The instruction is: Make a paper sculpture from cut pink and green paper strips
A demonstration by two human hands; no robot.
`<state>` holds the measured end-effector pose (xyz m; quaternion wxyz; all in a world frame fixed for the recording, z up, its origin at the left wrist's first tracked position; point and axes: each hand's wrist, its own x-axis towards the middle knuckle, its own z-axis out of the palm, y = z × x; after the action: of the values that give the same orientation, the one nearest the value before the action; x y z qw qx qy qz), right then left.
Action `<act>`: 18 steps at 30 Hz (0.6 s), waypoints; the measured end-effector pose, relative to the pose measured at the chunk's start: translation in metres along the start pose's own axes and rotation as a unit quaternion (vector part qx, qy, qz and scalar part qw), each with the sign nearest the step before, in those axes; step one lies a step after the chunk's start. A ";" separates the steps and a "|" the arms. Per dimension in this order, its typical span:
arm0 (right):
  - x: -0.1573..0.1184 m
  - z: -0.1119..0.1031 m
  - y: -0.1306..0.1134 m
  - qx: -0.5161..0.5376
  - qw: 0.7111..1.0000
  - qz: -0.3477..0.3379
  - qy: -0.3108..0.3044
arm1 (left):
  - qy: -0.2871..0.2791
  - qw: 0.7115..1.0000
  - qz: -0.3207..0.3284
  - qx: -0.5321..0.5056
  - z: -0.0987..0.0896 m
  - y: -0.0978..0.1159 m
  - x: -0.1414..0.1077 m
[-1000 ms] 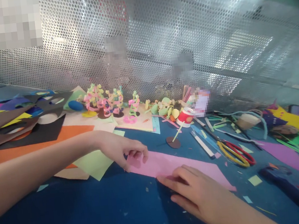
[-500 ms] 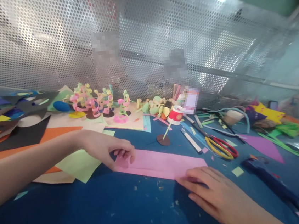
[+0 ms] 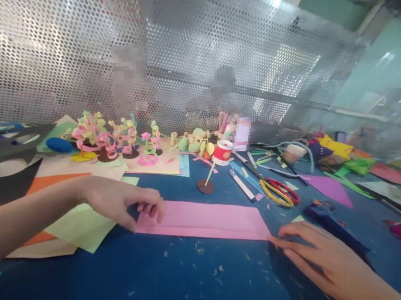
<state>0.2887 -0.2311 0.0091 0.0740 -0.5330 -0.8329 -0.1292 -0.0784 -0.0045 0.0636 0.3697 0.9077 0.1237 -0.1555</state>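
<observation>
A folded strip of pink paper [image 3: 207, 218] lies flat on the blue table, a crease running along its near edge. At the paper's left end is my left hand [image 3: 125, 201], fingers curled down onto it and thumb at the near corner, holding that end. My right hand [image 3: 322, 251] is by the opposite end, its fingers stretched out and a fingertip touching the near right corner. Nothing shows in the right hand's grasp.
Yellow- and red-handled scissors [image 3: 278, 192] lie behind the right hand, near a dark blue tool [image 3: 333, 226]. A red-and-white paper cup [image 3: 222, 152] and several curled-paper models [image 3: 106, 136] stand farther back. Green paper [image 3: 86, 226] lies beneath the left forearm.
My right hand has slid rightward along the paper's near edge to its corner. My left hand stays on the left end. The view has shifted slightly right.
</observation>
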 end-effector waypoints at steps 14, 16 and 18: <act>0.125 0.003 -0.085 0.278 0.953 0.081 -0.084 | 0.095 0.993 -0.013 -0.066 -0.005 0.010 0.010; 0.135 0.006 -0.090 0.303 0.946 0.081 -0.089 | 0.135 0.979 0.002 -0.151 -0.004 0.003 0.014; 0.141 0.000 -0.090 0.342 0.931 0.078 -0.099 | 0.190 0.953 0.012 -0.237 -0.002 -0.005 0.018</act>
<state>0.1473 -0.1441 0.0334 0.1784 -0.5486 -0.7858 0.2232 -0.0632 0.0027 0.0547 0.5454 0.8083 0.2143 0.0577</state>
